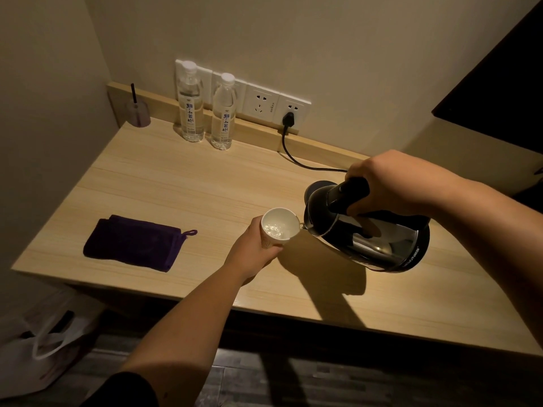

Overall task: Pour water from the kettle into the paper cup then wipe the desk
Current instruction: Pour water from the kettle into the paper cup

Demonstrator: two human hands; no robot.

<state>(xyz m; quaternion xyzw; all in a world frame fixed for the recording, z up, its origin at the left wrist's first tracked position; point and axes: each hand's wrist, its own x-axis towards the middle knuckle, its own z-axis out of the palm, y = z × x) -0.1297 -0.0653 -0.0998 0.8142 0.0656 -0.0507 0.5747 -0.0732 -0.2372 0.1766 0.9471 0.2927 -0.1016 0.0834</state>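
Note:
My right hand (390,183) grips the black handle of a steel and black kettle (382,239), tilted to the left with its spout at the rim of a white paper cup (280,227). Water shows inside the cup. My left hand (249,254) is wrapped around the cup's lower side and holds it on the light wooden desk (176,186). A folded dark purple cloth (132,242) lies flat on the desk to the left of the cup, untouched.
Two sealed water bottles (189,104) (224,113) stand at the back by wall sockets; a black plug (288,118) and cord (308,165) run toward the kettle base (316,186). A small clear holder with a dark stick (138,111) sits back left. A white plastic bag (44,342) lies on the floor.

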